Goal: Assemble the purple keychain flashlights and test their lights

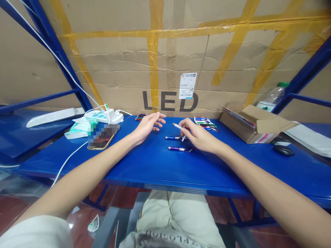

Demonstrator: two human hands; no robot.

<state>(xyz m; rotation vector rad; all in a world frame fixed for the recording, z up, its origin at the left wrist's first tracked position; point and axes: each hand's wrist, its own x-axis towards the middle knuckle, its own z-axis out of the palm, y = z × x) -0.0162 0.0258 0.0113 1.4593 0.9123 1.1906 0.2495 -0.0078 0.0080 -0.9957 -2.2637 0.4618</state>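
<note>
My right hand (198, 133) pinches a slim silver penlight (177, 126), its tip pointing up and left. Two blue penlights with small clips lie below that hand: one blue penlight (173, 138) farther back, partly behind the fingers, and another blue penlight (176, 149) nearer me. My left hand (149, 127) is held over the table with its fingers stretched and apart, nothing in it. Just behind it is a small group of dark, red and green penlights (141, 117), partly hidden. Beyond my right hand lies a row of several coloured penlights (204, 121).
On the blue table (144, 168) a phone (104, 136), a tissue pack (79, 129) and a white power strip (111, 116) with cables are at left. At right sit an open cardboard box (253, 127), a black mouse (283, 150) and a plastic bottle (274, 96). A large carton (116, 72) stands behind.
</note>
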